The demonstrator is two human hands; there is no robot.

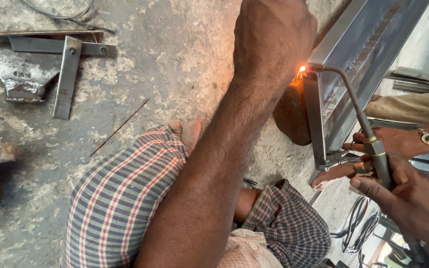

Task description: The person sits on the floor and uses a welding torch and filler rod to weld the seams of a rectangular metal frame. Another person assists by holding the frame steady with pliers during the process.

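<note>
While the right hand (418,198) is wrapped tight round the handle of a gas torch (368,136) at the right edge, the bent nozzle runs up and left to a small orange flame (302,69) sitting right on the top corner of a grey metal frame (323,99). The left hand (274,39) is at the far end of the arm that cuts diagonally across the middle, a closed fist just left of the flame, but can't tell if it's holding anything, fingers are hidden from this angle. A dark stone (291,116) sits against the frame just below the flame.

Another person's hand (398,141) w/ a watch comes in from the right, touching the frame near the torch.

Near side, the person's knees in a checked cloth (120,198), bare toes poking out on the concrete floor (175,49). Far left there's flat steel strips (68,74), and a thin rod (120,126) lying loose on the floor btw them and the knee. Black cables (358,226) bottom right.
</note>
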